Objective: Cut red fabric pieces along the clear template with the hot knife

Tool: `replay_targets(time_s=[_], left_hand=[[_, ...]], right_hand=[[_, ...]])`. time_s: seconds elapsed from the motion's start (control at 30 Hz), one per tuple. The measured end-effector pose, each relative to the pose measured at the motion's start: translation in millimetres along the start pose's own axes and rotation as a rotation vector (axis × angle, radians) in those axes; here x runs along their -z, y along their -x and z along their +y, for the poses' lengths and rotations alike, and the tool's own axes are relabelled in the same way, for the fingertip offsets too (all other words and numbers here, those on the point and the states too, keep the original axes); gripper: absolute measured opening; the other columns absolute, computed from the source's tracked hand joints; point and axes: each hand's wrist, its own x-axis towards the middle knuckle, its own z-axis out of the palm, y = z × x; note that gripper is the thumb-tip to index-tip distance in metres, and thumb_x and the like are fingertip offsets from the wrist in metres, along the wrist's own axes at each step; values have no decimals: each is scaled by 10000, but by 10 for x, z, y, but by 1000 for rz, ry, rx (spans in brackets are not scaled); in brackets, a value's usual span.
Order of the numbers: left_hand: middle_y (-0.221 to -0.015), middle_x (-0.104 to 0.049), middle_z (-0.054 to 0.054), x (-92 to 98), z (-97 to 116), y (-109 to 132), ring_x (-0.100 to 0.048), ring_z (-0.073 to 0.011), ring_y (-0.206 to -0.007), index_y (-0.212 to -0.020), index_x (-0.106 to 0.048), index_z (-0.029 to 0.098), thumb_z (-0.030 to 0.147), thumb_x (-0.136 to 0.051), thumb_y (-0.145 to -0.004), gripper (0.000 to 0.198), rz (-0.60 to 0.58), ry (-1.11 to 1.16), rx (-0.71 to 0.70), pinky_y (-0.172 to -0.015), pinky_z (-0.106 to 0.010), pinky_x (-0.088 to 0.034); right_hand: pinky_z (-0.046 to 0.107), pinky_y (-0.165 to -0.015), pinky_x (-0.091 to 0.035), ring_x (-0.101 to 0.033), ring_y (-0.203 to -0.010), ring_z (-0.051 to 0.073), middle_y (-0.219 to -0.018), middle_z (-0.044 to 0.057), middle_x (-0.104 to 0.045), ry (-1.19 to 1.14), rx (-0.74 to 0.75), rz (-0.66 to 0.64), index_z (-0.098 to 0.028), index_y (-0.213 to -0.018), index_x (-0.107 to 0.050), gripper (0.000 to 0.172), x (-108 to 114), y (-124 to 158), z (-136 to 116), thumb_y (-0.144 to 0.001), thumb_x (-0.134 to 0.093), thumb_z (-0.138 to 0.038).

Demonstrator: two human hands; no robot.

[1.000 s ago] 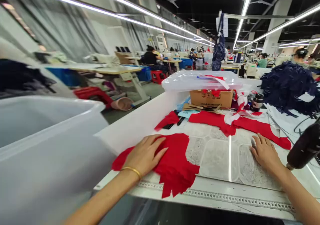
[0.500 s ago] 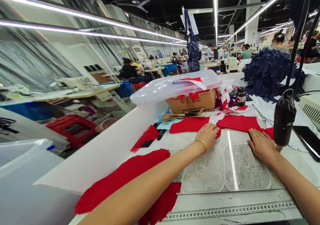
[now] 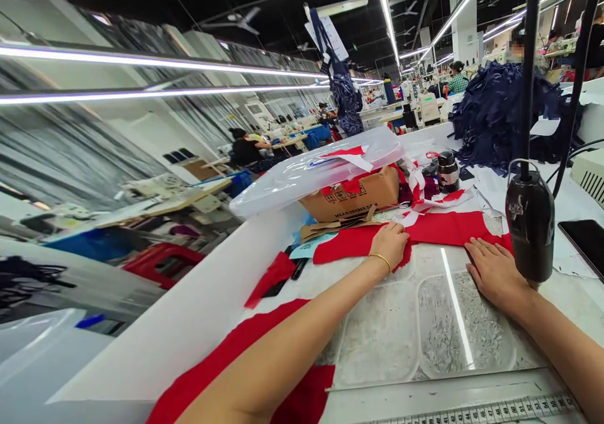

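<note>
Resting our left hand (image 3: 389,246) on a red knit panel (image 3: 448,229), we lean over the long cutting table (image 3: 377,329), and everything here sits around one cardboard carton (image 3: 352,194). The red knit panel lies just in front of the carton. Our left fingers lie together, flat and slightly curved on the cloth, not pinching or gripping it. A gold bangle (image 3: 380,262) circles that wrist. Our right hand (image 3: 495,273) sits to the right of the panel, its fingers (image 3: 476,254) loosely spread and flat, the tips at the panel's lower edge, also not gripping.

A second red piece (image 3: 226,348) lies farther in front of the carton, under our left forearm. A small red scrap (image 3: 271,279) lies front-left of the carton, beside a small black tool (image 3: 298,268). A clear plastic lid (image 3: 311,175) sits tilted on top of the carton, with red and white strips on it. To the carton's right stands a dark flask (image 3: 447,172), and beyond that rises a heap of navy fabric strips (image 3: 504,112). A black cylindrical device (image 3: 531,219) hangs farther right, above the table, near a black phone (image 3: 582,238).
</note>
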Motion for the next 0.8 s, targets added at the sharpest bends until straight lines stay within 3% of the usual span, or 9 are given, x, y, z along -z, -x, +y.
replay_targets(time_s=[0.27, 0.47, 0.6, 0.7, 0.8], left_hand=[[-921, -711, -113, 154, 33, 42, -609, -268, -956, -832, -745, 207, 184, -498, -997, 298, 149, 39, -62, -834, -405, -500], [-955, -736, -87, 503, 198, 335, -634, -242, -982, -927, -723, 207, 231, -469, -1014, 270, 279, 99, -153, -930, -407, -501], [-951, -743, -59, 807, 346, 605, -655, -230, -980, -918, -698, 219, 234, -484, -1017, 236, 394, 210, -233, -958, -415, -502], [-964, -742, -55, 1043, 397, 805, -655, -218, -968, -908, -680, 218, 215, -510, -1002, 194, 364, 335, -230, -949, -395, -505], [-971, -738, -67, 1267, 367, 981, -651, -218, -949, -881, -665, 215, 254, -498, -993, 205, 214, 480, -147, -921, -379, -505]], right_hand=[[467, -1141, -433, -579, -1331, 297, -1440, 143, -623, -15, 2, 34, -150, -1356, -610, 456, 134, -8, -62, -945, -438, -243], [472, -1070, -460, -596, -1233, 322, -1349, 134, -645, -62, -37, 190, -178, -1342, -596, 465, 158, -32, -86, -903, -554, -325], [479, -1062, -443, -595, -1152, 304, -1294, 141, -655, -224, -66, 171, -164, -1172, -685, 338, 196, -34, -70, -856, -580, -219], [468, -1061, -436, -602, -1081, 271, -1106, 119, -709, -347, -50, 155, -184, -892, -728, 203, 231, -27, -52, -886, -526, -171], [425, -978, -489, -623, -998, 246, -929, 87, -724, -416, -36, 145, -197, -824, -723, 202, 242, -14, -29, -900, -535, -202]])
